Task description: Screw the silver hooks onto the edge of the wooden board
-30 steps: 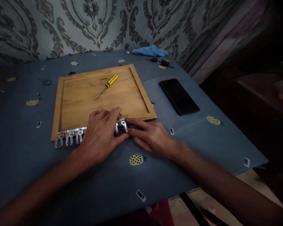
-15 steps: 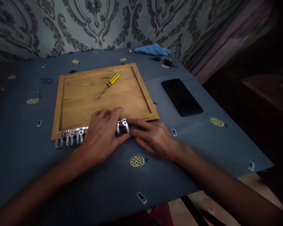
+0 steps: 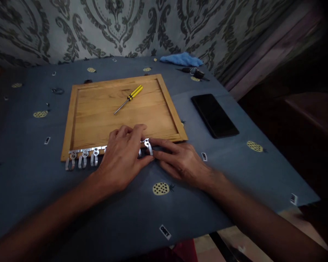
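Observation:
A shiny metal hook rail [image 3: 96, 150] with several curved hooks lies along the near edge of a shallow wooden tray-like panel [image 3: 98, 123] with a raised border. My left hand [image 3: 123, 156] covers the middle of the rail, its fingers on the wood and its thumb in front of the hooks, closed on the rail. At the rail's right end, my right hand [image 3: 182, 160] pinches by the last hook with its thumb and fingers. Both hands hide part of the rail. A yellow-and-black screwdriver [image 3: 135, 93] rests on the panel, its tip toward me.
On the blue patterned tablecloth [image 3: 221, 174], a black phone [image 3: 214, 115] lies right of the panel. Behind it are a dark pointed tool [image 3: 194, 72] and a blue cloth [image 3: 182, 59]. A small ring-like item [image 3: 57, 90] lies at the left. A patterned curtain [image 3: 136, 25] hangs behind.
The whole view has shifted slightly, so things appear a little further right. Both hands keep nearly the same hold on the rail, and the screwdriver stays put on the panel.

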`<control>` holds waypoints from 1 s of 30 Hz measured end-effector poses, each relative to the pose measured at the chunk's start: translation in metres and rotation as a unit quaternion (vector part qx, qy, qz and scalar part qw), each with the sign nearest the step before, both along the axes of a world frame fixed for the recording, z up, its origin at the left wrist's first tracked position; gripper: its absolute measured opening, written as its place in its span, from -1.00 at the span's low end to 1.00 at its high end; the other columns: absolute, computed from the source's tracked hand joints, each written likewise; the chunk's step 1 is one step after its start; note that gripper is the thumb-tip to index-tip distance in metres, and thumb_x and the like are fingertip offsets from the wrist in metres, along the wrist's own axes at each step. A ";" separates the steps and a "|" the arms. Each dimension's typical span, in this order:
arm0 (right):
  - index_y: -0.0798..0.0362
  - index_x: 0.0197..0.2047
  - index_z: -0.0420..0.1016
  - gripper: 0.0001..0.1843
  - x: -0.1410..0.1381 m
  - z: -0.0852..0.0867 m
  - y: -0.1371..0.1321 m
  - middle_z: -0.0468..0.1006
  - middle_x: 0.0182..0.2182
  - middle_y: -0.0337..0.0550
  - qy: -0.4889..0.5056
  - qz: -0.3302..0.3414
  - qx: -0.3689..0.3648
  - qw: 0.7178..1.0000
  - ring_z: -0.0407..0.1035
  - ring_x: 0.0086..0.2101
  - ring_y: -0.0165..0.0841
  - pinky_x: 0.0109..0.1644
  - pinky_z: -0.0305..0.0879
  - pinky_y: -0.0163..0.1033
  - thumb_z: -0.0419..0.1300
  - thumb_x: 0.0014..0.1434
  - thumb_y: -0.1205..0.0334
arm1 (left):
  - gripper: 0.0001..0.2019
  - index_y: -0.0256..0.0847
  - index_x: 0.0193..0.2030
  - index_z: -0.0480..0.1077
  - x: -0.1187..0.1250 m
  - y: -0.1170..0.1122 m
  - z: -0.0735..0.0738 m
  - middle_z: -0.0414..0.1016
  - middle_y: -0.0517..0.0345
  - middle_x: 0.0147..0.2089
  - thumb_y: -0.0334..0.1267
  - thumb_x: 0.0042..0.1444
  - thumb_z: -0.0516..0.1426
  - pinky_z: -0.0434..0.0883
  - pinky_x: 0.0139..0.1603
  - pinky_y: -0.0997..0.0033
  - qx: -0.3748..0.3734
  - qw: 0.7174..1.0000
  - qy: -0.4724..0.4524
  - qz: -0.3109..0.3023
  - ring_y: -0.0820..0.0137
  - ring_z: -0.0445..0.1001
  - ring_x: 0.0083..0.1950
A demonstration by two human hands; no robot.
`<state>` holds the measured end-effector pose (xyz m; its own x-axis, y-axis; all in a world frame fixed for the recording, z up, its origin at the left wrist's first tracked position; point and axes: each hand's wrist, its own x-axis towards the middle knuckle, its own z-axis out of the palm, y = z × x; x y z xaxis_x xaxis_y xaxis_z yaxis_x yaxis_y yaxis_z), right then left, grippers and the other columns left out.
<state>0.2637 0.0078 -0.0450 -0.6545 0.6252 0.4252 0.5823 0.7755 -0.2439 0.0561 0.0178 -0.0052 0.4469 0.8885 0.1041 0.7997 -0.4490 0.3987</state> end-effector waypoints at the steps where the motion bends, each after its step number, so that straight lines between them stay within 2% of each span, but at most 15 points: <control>1: 0.08 -0.10 0.59 -0.75 0.000 0.001 0.000 0.60 0.14 0.04 -0.003 0.000 0.001 1.000 0.64 -0.28 -0.31 -0.33 0.50 -0.24 0.08 0.33 0.37 | -0.43 -0.19 0.18 0.20 0.000 0.000 0.000 0.55 0.02 0.03 -0.28 0.10 0.34 0.31 0.10 0.03 -0.001 1.000 0.000 0.001 0.07 0.40 0.11; 10: 0.09 -0.01 0.58 -0.72 0.001 -0.002 0.000 0.60 0.13 0.03 0.003 0.003 0.008 1.000 0.65 -0.27 -0.29 -0.31 0.53 -0.24 0.10 0.31 0.39 | -0.40 -0.17 0.20 0.17 0.001 0.000 0.002 0.57 0.05 0.01 -0.26 0.10 0.35 0.30 0.08 0.05 -0.009 1.000 0.000 0.000 0.09 0.40 0.11; 14: 0.07 0.05 0.56 -0.68 0.002 -0.003 -0.001 0.59 0.16 0.03 0.032 0.014 -0.050 0.998 0.64 -0.13 -0.26 -0.19 0.58 -0.21 0.10 0.30 0.41 | -0.38 -0.19 0.21 0.16 0.001 -0.001 0.002 0.56 0.03 0.01 -0.24 0.11 0.35 0.31 0.09 0.04 -0.010 1.000 0.007 -0.004 0.07 0.40 0.13; 18: 0.04 0.11 0.54 -0.67 0.004 0.011 0.003 0.61 0.10 0.01 0.120 -0.017 -0.108 0.987 0.58 0.02 -0.29 0.03 0.55 -0.21 0.11 0.34 0.41 | -0.37 -0.19 0.21 0.15 0.000 -0.001 0.003 0.55 -0.02 0.03 -0.23 0.10 0.36 0.31 0.09 0.03 -0.004 1.000 0.011 0.001 0.06 0.40 0.14; 20: 0.04 0.09 0.55 -0.70 0.004 0.023 0.013 0.64 -0.01 -0.01 0.138 -0.037 -0.126 0.982 0.58 -0.07 -0.32 -0.04 0.52 -0.24 0.12 0.36 0.37 | -0.39 -0.18 0.19 0.16 0.000 0.000 0.003 0.55 -0.02 0.03 -0.22 0.09 0.37 0.32 0.09 0.02 -0.004 1.000 0.011 0.002 0.05 0.41 0.13; 22: 0.05 0.02 0.58 -0.74 0.002 0.034 0.029 0.64 -0.19 -0.07 0.094 -0.037 -0.137 0.985 0.55 -0.23 -0.33 -0.17 0.44 -0.26 0.11 0.36 0.34 | -0.40 -0.17 0.16 0.16 0.000 0.000 0.004 0.57 0.01 0.00 -0.23 0.08 0.37 0.32 0.09 0.00 -0.006 1.000 0.010 0.004 0.04 0.42 0.12; 24: 0.07 -0.05 0.60 -0.77 -0.003 0.042 0.047 0.60 -0.23 -0.07 0.030 -0.019 -0.158 0.987 0.49 -0.26 -0.33 -0.20 0.34 -0.26 0.12 0.35 0.34 | -0.42 -0.15 0.13 0.17 0.000 0.000 0.004 0.57 0.04 -0.02 -0.23 0.07 0.37 0.32 0.09 -0.01 -0.005 1.000 0.010 0.010 0.04 0.43 0.11; 27: 0.11 -0.19 0.60 -0.79 -0.014 0.046 0.070 0.54 -0.26 -0.11 -0.034 0.041 -0.215 0.975 0.41 -0.32 -0.41 -0.26 0.22 -0.32 0.11 0.34 0.37 | -0.51 -0.13 0.01 0.20 0.001 -0.001 0.005 0.56 0.05 -0.03 -0.23 0.06 0.37 0.34 0.07 0.01 -0.002 1.000 0.013 0.021 0.05 0.45 0.09; 30: 0.13 -0.27 0.60 -0.82 -0.022 0.044 0.084 0.48 -0.34 -0.18 -0.045 0.084 -0.240 0.966 0.36 -0.35 -0.45 -0.27 0.16 -0.35 0.16 0.30 0.40 | -0.55 -0.12 -0.08 0.20 0.002 -0.002 0.005 0.55 0.07 -0.02 -0.23 0.05 0.38 0.35 0.05 0.02 -0.006 1.000 0.008 0.019 0.06 0.46 0.08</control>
<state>0.2416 0.0915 -0.0009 -0.7847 0.6179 0.0487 0.4938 0.6707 -0.5535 0.0577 0.0161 0.0002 0.4141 0.9061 0.0862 0.8221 -0.4130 0.3919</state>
